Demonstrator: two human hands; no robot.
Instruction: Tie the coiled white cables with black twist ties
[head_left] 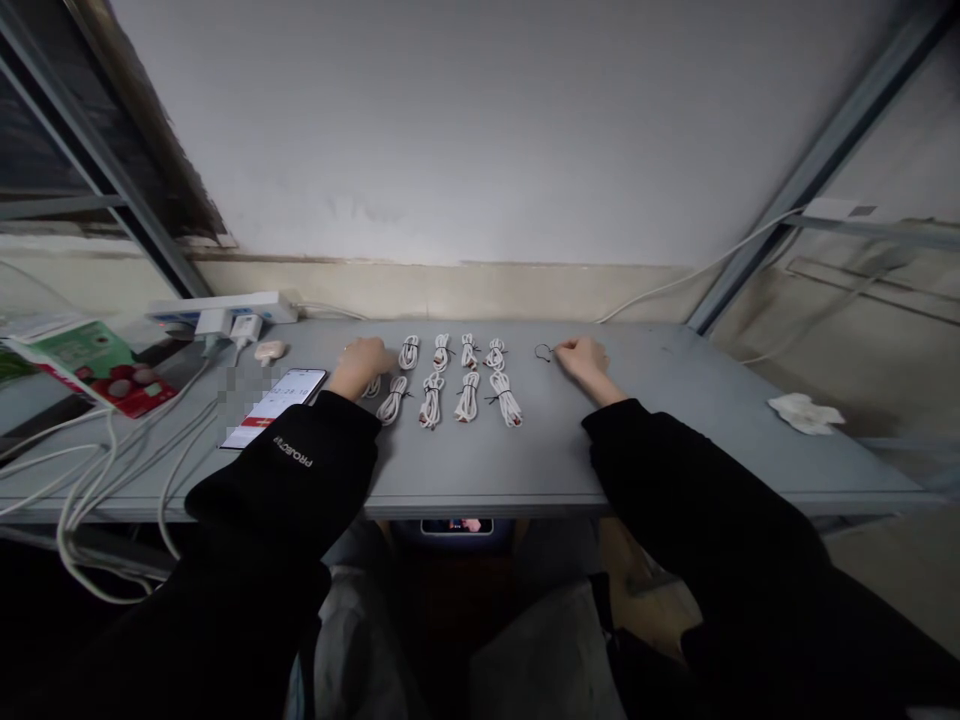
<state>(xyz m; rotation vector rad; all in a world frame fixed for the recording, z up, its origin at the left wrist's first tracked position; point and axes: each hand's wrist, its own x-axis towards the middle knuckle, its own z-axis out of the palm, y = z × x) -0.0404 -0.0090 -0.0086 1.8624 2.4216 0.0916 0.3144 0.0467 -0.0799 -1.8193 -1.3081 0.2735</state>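
R hand [583, 357] pinches blk tie [541, 346] by one end. L hand [360, 364] at cable [372, 388], can't tell grip. Other cables [466, 398] in 2 rows btwn.

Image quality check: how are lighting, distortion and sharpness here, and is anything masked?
Head view: dim light, darkest beneath the table; head view: wide-angle stretch toward the edges, notably the right sleeve; head view: fine detail soft on the white cable bundles; head view: pixelated patch over the phone's left side.
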